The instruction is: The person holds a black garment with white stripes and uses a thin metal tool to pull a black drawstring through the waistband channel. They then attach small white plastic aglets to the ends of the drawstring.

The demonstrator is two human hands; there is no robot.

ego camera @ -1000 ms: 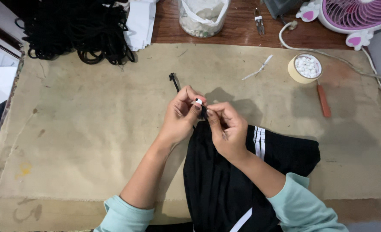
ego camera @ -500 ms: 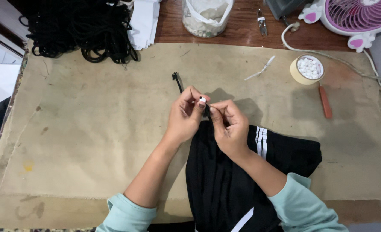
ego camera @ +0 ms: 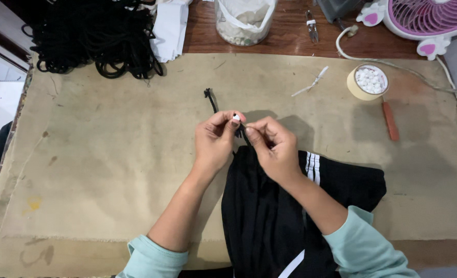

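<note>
My left hand pinches a small white bead at its fingertips, with a black cord running from it up onto the mat. My right hand meets it from the right and pinches the same cord just beside the bead. Both hands hover over the top edge of a black garment with white stripes that lies on the tan mat in front of me.
A heap of black cords lies at the back left beside white paper. A clear tub, small snips, a tape roll filled with white beads, a red-handled tool and a pink fan sit along the back and right.
The hands stay together at the bead and cord; only small finger movements show. The view has shifted slightly.
</note>
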